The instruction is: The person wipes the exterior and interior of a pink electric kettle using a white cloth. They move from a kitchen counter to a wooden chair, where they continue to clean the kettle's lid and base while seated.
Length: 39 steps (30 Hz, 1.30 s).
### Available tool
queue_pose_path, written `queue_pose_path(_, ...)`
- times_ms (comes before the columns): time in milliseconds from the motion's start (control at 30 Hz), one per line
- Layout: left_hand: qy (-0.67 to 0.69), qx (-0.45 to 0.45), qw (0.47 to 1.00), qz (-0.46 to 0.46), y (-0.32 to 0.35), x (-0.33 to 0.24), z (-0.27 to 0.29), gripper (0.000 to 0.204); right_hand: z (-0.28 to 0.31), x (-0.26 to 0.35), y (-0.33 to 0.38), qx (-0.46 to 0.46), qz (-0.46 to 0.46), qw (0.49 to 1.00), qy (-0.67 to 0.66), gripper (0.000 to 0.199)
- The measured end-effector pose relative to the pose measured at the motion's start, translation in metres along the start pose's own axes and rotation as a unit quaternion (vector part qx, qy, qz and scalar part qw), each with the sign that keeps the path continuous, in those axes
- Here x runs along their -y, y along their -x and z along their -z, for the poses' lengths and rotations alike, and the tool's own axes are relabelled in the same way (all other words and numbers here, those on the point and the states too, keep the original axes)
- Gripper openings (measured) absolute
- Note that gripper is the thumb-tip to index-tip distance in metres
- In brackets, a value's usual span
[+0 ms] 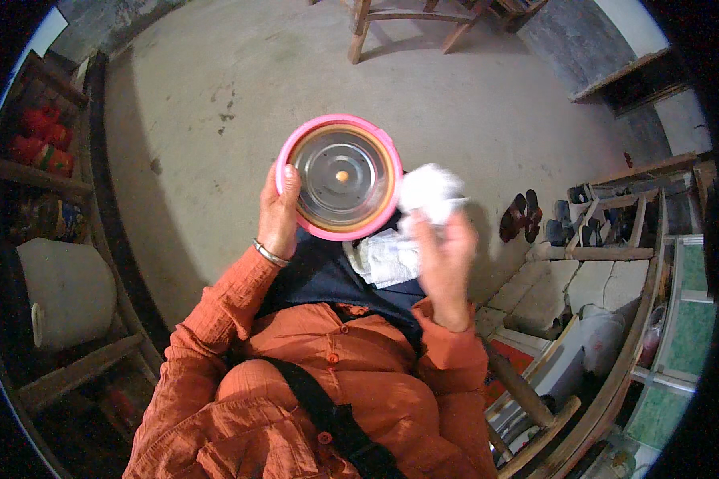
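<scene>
In front of me my left hand (281, 209) grips a round, pink-rimmed see-through piece (339, 177), a lid or a shallow container; I cannot tell which. The thumb lies over its left rim and the fingers go behind it. A small tan spot shows at its middle. Just to the right, my right hand (446, 259) is closed on a crumpled white cloth or tissue (433, 191), close beside the pink rim. Motion smears that hand and the cloth a little. A second white, folded cloth-like piece (387, 257) lies on my dark-clothed lap, below the pink rim.
Wooden shelving (44, 176) with red packages (44, 140) and a large white container (68, 291) stands at left. A wooden stool or bench (359, 32) is at the far side. At right are dark shoes (521, 215), pale slabs (607, 283) and a wooden frame (647, 239).
</scene>
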State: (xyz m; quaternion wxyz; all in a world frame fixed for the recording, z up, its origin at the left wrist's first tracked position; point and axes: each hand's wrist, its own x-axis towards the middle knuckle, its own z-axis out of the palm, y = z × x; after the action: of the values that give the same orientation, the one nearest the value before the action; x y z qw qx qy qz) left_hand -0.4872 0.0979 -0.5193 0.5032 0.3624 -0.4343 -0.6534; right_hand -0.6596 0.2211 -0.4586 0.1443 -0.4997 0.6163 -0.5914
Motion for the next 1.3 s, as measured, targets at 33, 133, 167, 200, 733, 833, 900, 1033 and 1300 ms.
queue_pose_path(33,0.018,-0.001,1.0,0.017,0.001,0.005,-0.004,0.047,-0.007,-0.005,0.002,0.106,0.049,0.992,0.037,0.021)
queue_pose_path(133,-0.019,0.016,1.0,-0.008,0.008,-0.002,-0.012,0.048,-0.015,-0.018,0.01,0.063,0.024,0.998,0.001,0.021)
queue_pose_path(167,-0.018,0.016,1.0,-0.003,0.009,-0.001,-0.012,0.048,-0.015,-0.024,0.012,0.01,-0.025,0.999,-0.028,0.025)
queue_pose_path(200,-0.016,0.016,1.0,0.001,0.009,0.0,-0.012,0.048,-0.018,-0.032,0.014,-0.027,-0.021,0.999,0.002,0.031)
queue_pose_path(733,-0.154,0.105,0.977,-0.106,0.041,-0.006,-0.035,0.039,0.013,-0.04,-0.019,0.05,-0.023,0.986,0.158,0.048)
queue_pose_path(833,-0.157,0.039,0.976,-0.149,0.04,0.003,-0.04,0.039,-0.003,-0.051,-0.006,-0.01,-0.02,0.995,0.101,0.046)
queue_pose_path(900,-0.12,0.004,0.98,-0.158,0.035,0.009,-0.041,0.037,-0.019,-0.05,0.013,-0.026,-0.147,0.989,-0.004,0.042)
queue_pose_path(1033,-0.15,0.005,0.976,-0.155,0.029,0.009,-0.035,0.036,-0.032,-0.056,0.033,-0.029,-0.191,0.981,-0.013,0.044)
queue_pose_path(1300,-0.215,0.154,0.96,-0.09,0.025,-0.024,-0.026,0.037,0.007,-0.051,-0.018,0.066,-0.041,0.995,0.064,0.038)
